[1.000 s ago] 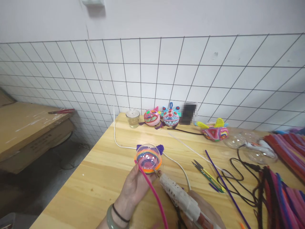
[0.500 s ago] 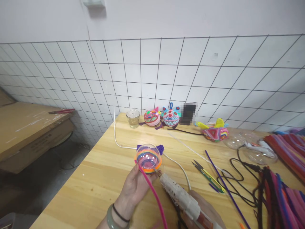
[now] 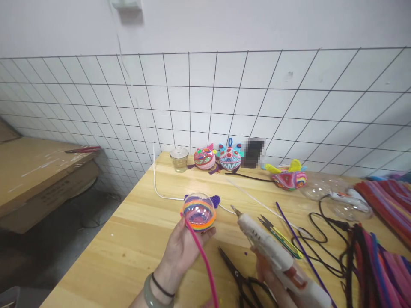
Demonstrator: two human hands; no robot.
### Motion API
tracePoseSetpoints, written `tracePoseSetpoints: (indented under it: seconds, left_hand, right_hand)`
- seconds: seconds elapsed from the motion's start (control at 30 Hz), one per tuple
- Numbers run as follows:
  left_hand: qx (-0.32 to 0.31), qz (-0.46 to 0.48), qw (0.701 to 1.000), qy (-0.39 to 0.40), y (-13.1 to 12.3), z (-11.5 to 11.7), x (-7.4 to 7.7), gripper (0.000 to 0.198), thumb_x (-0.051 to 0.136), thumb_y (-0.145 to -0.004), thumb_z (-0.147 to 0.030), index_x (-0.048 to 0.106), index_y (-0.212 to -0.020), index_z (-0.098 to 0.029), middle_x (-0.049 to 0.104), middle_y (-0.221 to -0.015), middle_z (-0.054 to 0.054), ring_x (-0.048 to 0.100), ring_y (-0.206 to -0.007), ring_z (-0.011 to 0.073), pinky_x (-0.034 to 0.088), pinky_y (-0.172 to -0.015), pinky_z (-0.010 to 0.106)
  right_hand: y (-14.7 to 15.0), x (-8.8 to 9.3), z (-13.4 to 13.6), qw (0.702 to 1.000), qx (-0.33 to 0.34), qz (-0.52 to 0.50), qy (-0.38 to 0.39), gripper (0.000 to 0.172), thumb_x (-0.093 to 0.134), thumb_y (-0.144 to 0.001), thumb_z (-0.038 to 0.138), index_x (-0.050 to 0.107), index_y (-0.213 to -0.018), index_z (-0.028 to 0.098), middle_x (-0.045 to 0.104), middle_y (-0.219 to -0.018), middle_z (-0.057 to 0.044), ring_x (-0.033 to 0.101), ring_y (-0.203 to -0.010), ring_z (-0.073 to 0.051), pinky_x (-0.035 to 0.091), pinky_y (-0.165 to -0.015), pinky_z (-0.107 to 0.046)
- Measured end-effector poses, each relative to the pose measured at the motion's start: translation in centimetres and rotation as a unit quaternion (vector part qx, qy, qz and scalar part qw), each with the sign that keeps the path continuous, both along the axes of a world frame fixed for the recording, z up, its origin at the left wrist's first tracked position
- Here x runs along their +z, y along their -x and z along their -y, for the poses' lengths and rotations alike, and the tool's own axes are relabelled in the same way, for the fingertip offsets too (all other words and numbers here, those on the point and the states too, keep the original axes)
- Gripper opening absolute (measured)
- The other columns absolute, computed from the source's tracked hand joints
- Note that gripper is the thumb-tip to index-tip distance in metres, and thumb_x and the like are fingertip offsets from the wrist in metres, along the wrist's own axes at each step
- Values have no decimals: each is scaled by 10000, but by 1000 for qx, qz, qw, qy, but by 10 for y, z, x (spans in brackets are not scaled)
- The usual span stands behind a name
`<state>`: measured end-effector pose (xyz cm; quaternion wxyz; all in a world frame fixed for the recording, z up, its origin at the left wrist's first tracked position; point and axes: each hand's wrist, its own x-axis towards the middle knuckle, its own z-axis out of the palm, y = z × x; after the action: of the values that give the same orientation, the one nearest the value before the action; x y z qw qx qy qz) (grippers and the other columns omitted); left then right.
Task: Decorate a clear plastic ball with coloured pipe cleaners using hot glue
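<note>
Seen from the ball (image 3: pixel 198 212), the biggest thing is the tiled wall (image 3: pixel 205 102), at twelve o'clock. The wooden table (image 3: pixel 128 244) spreads in front of it and carries all the work. A thick bundle of fuzzy sticks (image 3: pixel 382 269) lies far off, between three and four o'clock.

Next in size comes the glue gun (image 3: pixel 276 252), at four o'clock. The right hand (image 3: pixel 272 282) is closed around its handle. Half a second ago the nozzle (image 3: pixel 236 210) was at the lower edge of the ball; now the gun is drawn away, and the nozzle points into free air near three o'clock, apart from the ball. This means that, as it seems, the applying of glue is paused at this moment.

The left hand (image 3: pixel 188 244), at seven o'clock, grips the ball from below, with the thumb on its near left side. Because the gun has moved, the black scissors (image 3: pixel 239 277) are now uncovered on the table, near five o'clock.

The ball itself is clear in front, with coloured stripes and purple ears. Whether it touches the table, one cannot tell. The smallest thing is the pink fuzzy stick (image 3: pixel 202 252): one end meets the ball at nine o'clock, and its long rest hangs loose toward six, so most of it is not yet laid on.
</note>
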<state>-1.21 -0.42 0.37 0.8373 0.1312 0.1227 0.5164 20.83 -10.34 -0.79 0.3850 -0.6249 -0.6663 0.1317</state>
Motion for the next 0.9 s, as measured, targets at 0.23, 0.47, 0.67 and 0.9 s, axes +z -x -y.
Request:
tracePoseSetpoints:
  seconds: [0.23, 0.47, 0.67, 0.9]
  left_hand:
    - [22, 1, 1000, 16, 1, -2, 4, 317, 714, -789, -388, 715, -1002, -153, 757, -1009, 123, 688, -921, 269, 518, -863, 439]
    - [31, 0, 999, 13, -1, -3, 7, 318, 746, -760, -371, 722, -1016, -184, 763, -1021, 99, 695, -898, 254, 530, -812, 395]
    - [32, -24, 998, 48, -2, -1, 5, 346, 748, -749, -402, 720, -985, -150, 763, -967, 120, 694, -894, 272, 531, -825, 421]
    - [30, -25, 999, 37, -4, 0, 6, 338, 765, -734, -381, 722, -991, -164, 762, -979, 107, 692, -880, 261, 538, -797, 409]
  right_hand:
    - [-18, -3, -30, 995, -88, 4, -54, 225, 535, -913, 373, 598, -1024, 188, 669, -951, -90, 666, -872, -249, 535, -753, -336]
    - [-42, -32, -55, 981, -134, 139, -18, 361, 478, -902, 366, 602, -1128, 114, 580, -994, -135, 607, -917, -282, 506, -829, -433]
    - [-58, -53, -65, 970, -174, 169, -34, 399, 462, -893, 345, 568, -1186, 97, 541, -1059, -187, 564, -993, -323, 513, -818, -452]
    - [-66, -58, -70, 960, -212, 184, -11, 509, 473, -868, 365, 485, -1318, 128, 554, -1079, -174, 603, -949, -320, 534, -780, -437]
